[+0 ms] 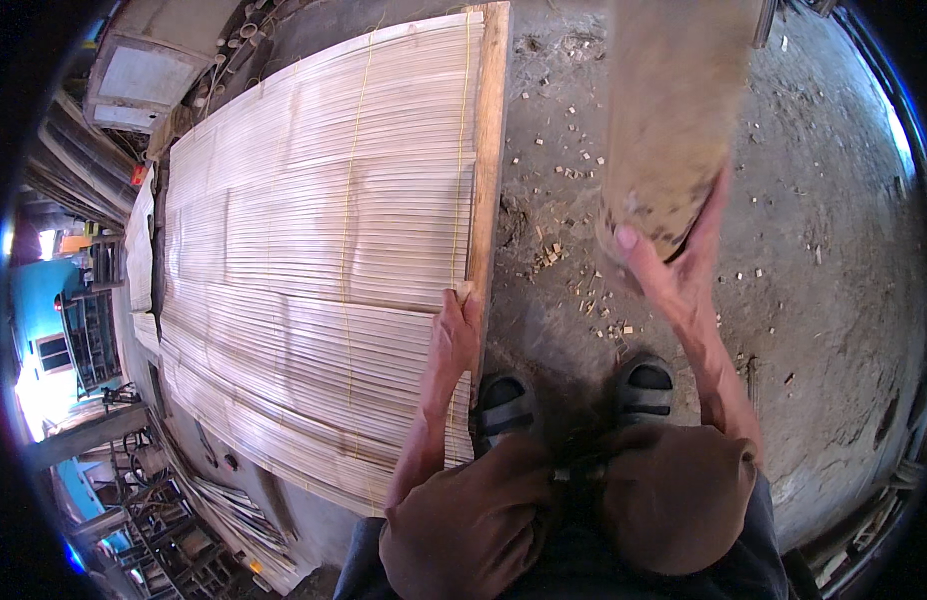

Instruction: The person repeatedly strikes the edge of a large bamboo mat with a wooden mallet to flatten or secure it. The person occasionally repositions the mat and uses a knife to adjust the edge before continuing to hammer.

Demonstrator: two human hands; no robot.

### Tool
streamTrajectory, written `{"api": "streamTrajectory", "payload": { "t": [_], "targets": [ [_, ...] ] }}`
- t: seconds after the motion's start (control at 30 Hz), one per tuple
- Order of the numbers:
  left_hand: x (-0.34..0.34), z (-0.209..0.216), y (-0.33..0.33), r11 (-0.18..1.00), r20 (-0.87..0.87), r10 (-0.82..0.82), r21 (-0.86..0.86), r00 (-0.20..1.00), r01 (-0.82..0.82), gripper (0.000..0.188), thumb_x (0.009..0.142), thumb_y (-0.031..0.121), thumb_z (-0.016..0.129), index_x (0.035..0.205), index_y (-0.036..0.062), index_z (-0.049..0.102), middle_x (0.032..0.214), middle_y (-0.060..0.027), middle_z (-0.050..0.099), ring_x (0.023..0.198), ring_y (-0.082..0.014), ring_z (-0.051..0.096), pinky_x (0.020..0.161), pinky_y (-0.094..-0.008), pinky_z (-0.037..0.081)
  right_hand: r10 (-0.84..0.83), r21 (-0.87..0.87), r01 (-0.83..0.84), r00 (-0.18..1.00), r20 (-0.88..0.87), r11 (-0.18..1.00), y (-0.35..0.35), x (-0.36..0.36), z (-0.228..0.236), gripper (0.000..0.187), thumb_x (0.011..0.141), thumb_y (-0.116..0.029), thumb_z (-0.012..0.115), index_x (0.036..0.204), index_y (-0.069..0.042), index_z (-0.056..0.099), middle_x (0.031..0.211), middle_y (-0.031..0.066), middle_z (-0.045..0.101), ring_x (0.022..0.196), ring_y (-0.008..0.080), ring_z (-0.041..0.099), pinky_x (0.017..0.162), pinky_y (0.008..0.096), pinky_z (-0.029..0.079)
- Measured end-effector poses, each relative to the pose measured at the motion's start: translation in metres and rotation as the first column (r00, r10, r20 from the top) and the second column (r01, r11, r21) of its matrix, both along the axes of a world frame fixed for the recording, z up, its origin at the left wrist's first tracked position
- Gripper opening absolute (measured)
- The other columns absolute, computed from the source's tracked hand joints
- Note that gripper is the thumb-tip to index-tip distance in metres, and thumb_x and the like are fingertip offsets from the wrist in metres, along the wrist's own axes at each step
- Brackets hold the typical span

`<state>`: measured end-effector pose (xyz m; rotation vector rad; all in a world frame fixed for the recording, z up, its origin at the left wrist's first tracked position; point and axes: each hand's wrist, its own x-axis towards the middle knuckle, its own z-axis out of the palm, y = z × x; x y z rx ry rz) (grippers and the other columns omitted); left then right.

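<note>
A broad mat of pale thin slats [264, 230] lies to my left, with yellow cords running across the slats. Along its right edge runs a long wooden batten [491, 130]. My left hand [456, 330] is closed at the mat's right edge, against the batten; a small pale bit shows at its fingertips, but what it pinches is hidden. Raised over the floor on the right, my right hand [684, 260] grips the near end of a wide wooden board [674, 110]. This board is smeared by motion, has dark spots near my fingers, and runs out of the top of the picture.
Small wood offcuts [554, 252] are scattered over the rough grey floor [824, 330]. My sandalled feet [507, 405] stand beside the batten, below my bent knees. Stacked strips [229, 515] and racks line the left side. A pale panel [149, 75] stands at the far left.
</note>
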<state>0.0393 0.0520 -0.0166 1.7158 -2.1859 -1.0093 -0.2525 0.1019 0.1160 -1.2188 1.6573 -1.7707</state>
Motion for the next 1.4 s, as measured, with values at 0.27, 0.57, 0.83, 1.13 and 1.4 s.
{"api": "streamTrajectory", "payload": {
  "t": [0.27,0.57,0.83,1.13,1.4],
  "targets": [
    [0.000,0.003,-0.001,0.998,0.001,0.060,-0.013,0.998,-0.060,0.043,0.106,0.038,0.047,0.100,-0.0040,0.047,0.077,-0.0349,0.062,0.072,-0.0547,0.062,0.060,-0.0568,0.045,0.567,0.725,-0.247,0.790,-0.234,0.643,0.005,-0.002,-0.132,0.104,0.084,-0.032,0.078,0.161,-0.008,0.012,0.116,0.0260,0.067,0.100,0.0355,0.071,0.092,0.0426,0.055],
    [-0.023,0.051,-0.017,0.957,0.050,0.082,0.276,0.995,-0.093,0.048,0.106,0.045,0.043,0.108,-0.0028,0.047,0.079,-0.0325,0.064,0.069,-0.0447,0.069,0.062,-0.0527,0.052,0.327,0.520,-0.379,0.925,0.191,0.765,0.041,-0.003,-0.116,0.097,0.086,-0.031,0.076,0.161,-0.009,0.018,0.139,0.0230,0.059,0.123,0.0331,0.062,0.100,0.0415,0.051],
    [-0.005,0.007,-0.007,0.988,0.124,0.104,0.099,0.987,-0.117,0.046,0.106,0.044,0.044,0.116,-0.0014,0.050,0.085,-0.0352,0.067,0.076,-0.0510,0.068,0.073,-0.0589,0.052,0.307,0.514,-0.386,0.922,0.234,0.766,0.072,0.008,-0.171,0.100,0.087,-0.033,0.076,0.161,-0.007,0.015,0.151,0.0226,0.047,0.140,0.0322,0.047,0.115,0.0412,0.037],
    [0.001,0.015,-0.007,0.981,0.088,0.132,0.133,0.987,-0.143,0.042,0.106,0.041,0.047,0.112,-0.0007,0.050,0.086,-0.0347,0.066,0.076,-0.0491,0.068,0.067,-0.0566,0.052,0.310,0.483,-0.386,0.922,0.233,0.786,0.073,0.013,-0.173,0.102,0.087,-0.037,0.076,0.161,-0.008,0.013,0.151,0.0223,0.047,0.140,0.0318,0.046,0.115,0.0404,0.036],
    [0.004,0.023,0.001,0.965,0.023,0.117,0.234,0.993,-0.119,0.043,0.105,0.041,0.048,0.111,-0.0021,0.050,0.074,-0.0311,0.062,0.070,-0.0491,0.065,0.058,-0.0547,0.049,0.263,0.536,-0.319,0.948,0.180,0.782,0.078,0.008,-0.173,0.099,0.088,-0.036,0.075,0.161,-0.010,0.014,0.148,0.0226,0.050,0.137,0.0326,0.050,0.112,0.0411,0.040]
  ]
}}
